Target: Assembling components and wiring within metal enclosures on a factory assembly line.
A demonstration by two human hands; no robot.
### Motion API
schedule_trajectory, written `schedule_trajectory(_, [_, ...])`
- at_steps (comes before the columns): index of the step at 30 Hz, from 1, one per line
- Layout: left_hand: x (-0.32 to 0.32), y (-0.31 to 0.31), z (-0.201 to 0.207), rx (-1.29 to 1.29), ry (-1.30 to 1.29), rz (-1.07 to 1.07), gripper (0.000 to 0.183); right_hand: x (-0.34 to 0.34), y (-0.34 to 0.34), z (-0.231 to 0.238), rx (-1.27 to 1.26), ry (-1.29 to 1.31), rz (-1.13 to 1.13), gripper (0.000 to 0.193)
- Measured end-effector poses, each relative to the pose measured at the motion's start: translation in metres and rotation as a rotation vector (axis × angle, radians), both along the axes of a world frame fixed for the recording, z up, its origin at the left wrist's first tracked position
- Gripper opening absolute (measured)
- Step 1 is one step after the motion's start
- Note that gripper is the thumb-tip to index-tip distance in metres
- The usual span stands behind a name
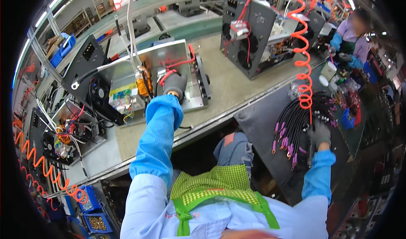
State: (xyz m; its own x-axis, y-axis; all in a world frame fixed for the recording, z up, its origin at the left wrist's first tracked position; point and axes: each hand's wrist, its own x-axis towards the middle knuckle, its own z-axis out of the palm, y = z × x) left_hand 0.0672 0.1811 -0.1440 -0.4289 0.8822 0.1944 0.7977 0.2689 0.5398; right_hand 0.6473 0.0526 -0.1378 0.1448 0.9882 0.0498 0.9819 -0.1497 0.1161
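Note:
My left hand [174, 84], in a grey glove with a blue sleeve, rests on the metal chassis [169, 59] of an open power unit on the bench, beside red wires [177, 65] and a copper coil [144, 82]. My right hand [319, 134], also gloved, reaches to a dark side table [258, 124] and closes on a bundle of black cables with purple ends [292, 129]. An orange coiled air hose [302, 57] hangs just above that bundle.
A black fan-fronted unit [249, 35] stands further back on the bench. Another open unit [69, 131] lies to the left. Blue parts bins [91, 211] sit low left. A second person [353, 40] works at the far right.

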Motion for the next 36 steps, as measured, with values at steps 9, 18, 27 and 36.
schedule_trajectory(9, [-0.006,0.0,0.009,-0.001,-0.058,0.048,0.046,0.042,-0.044,-0.077,-0.131,-0.053,-0.304,0.062])
schedule_trajectory(18, [0.006,-0.005,0.006,-0.079,-0.067,0.078,0.034,-0.013,0.004,0.041,0.248,0.161,-0.065,0.078])
schedule_trajectory(27, [-0.01,0.017,-0.039,0.056,-0.064,0.105,0.037,-0.116,0.146,-0.073,-0.119,0.336,-0.013,0.069])
schedule_trajectory(36, [0.001,-0.007,-0.004,0.107,-0.012,0.036,0.04,-0.136,0.114,-0.057,-0.15,0.217,0.311,0.061])
